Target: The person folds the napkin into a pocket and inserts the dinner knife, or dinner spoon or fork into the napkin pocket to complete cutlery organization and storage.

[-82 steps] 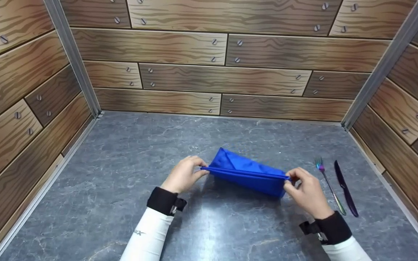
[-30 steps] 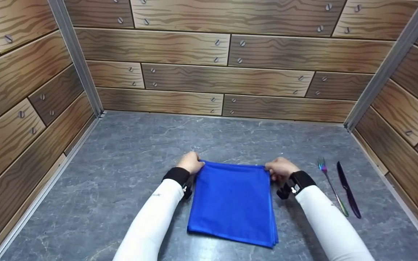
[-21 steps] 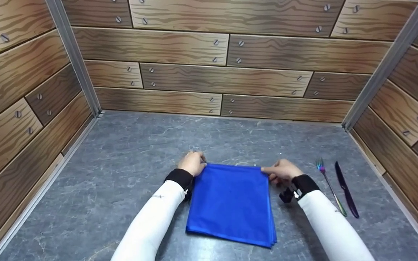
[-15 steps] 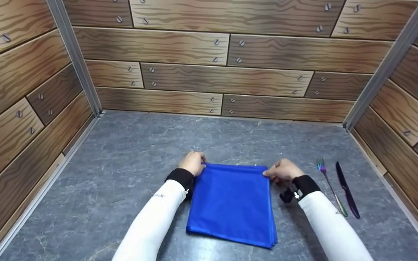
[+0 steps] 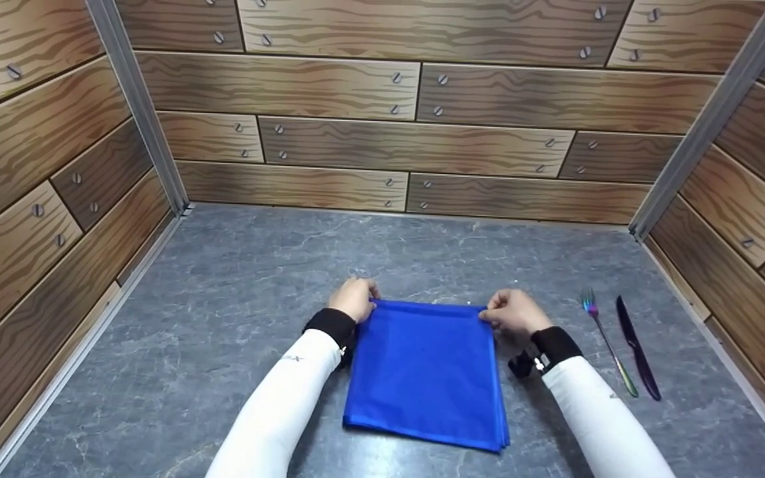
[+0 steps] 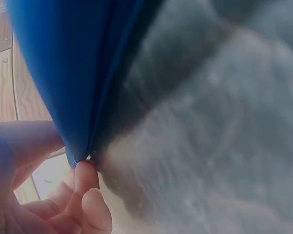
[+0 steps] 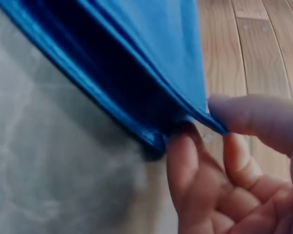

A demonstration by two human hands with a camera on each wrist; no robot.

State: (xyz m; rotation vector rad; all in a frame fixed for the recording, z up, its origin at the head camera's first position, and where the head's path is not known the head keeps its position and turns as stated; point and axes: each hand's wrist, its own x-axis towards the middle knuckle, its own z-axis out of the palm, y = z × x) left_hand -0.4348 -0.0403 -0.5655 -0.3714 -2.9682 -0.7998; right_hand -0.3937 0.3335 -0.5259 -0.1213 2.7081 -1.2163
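Observation:
A folded blue cloth napkin [image 5: 425,372] lies on the grey marbled table, its layered edges showing at the near right corner. My left hand [image 5: 354,299] pinches its far left corner; in the left wrist view the corner is held between thumb and fingers [image 6: 87,178]. At the far right corner my right hand [image 5: 516,312] pinches the cloth between thumb and forefinger. In the right wrist view the upper layers of the napkin [image 7: 171,53] are between the right thumb [image 7: 259,117] and finger, while a lower layer hangs apart with a dark gap between.
To the right of the napkin a rainbow-coloured fork [image 5: 605,338] and a dark purple knife [image 5: 636,348] lie side by side, tines and blade pointing away. Wood-patterned walls [image 5: 402,146] enclose the table [image 5: 236,279] at the back and both sides.
The napkin, raised and slanted between both hands earlier, now lies flat toward me, with the hands at its far corners. In the last second the right fingers shifted slightly on their corner.

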